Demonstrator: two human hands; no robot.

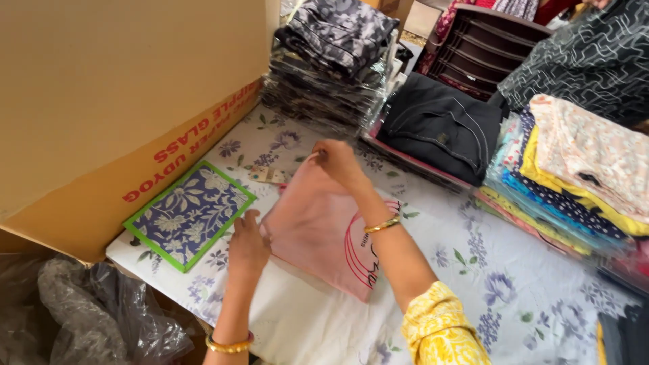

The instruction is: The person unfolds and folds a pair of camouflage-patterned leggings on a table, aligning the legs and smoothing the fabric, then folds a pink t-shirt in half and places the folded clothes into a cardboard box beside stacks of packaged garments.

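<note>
Nearest the camera, crumpled clear plastic wrap (101, 318) lay at the lower left, below the desk (514, 297) with its floral cover. Left hand (247, 249), gold bangle at the wrist, rested on the near left edge of a folded pink garment (318, 226), fingers curled down on the cloth. Right hand (339, 162), also bangled, reached to the garment's far edge, fingers closed on that edge; the pinch itself was blurred. Garment lay flat at the desk's middle. Just left of it: 1 flat floral board with a green border (190, 213), beside a large cardboard box (122, 101). Farther back: a stack of bagged dark clothes (331, 61), a folded black garment (439, 125), and a colourful pile of folded fabric (574, 176) at right.
</note>
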